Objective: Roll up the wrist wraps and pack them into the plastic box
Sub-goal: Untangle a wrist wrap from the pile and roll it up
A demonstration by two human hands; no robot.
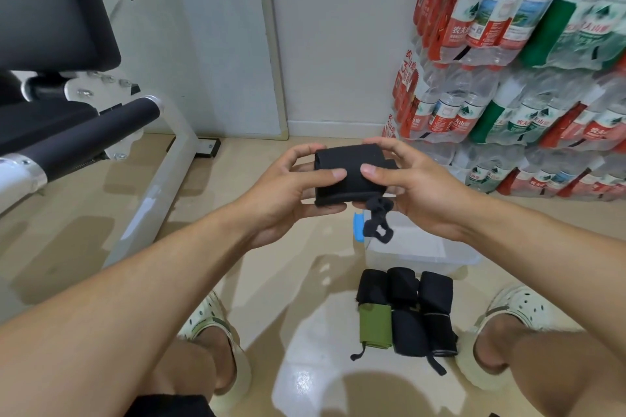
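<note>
Inspecting from largest item to smallest. Box (423,252): clear plastic, on the floor below and beyond the fingers, blue latch (359,227) at its near-left corner; it looks light and rigid, and I cannot tell whether anything lies inside. Rolls (406,311): several finished wraps, black with one olive-green, lying side by side on the floor nearer the person than the box, well below the fingers, not yet packed.

Wrap (352,173): black fabric, partly rolled, held in the air between both hands above the box. Judged soft, light and springy; the roll would likely loosen if pressure lapsed, so it is best held across its width, thumbs on top and fingers beneath. Loop (377,223): a thin cord hanging free under the right fingers, limp and liable to snag; best tucked in or held against the roll.

Left hand (288,189): forearm reaching in from lower left, thumb pressed on top of the wrap, fingers curled beneath and behind it, clamped on the fabric. Right hand (416,186): mirrored from the right, thumb on top almost meeting the left thumb, fingers curled over the far edge and underneath, gripping the wrap.
</note>
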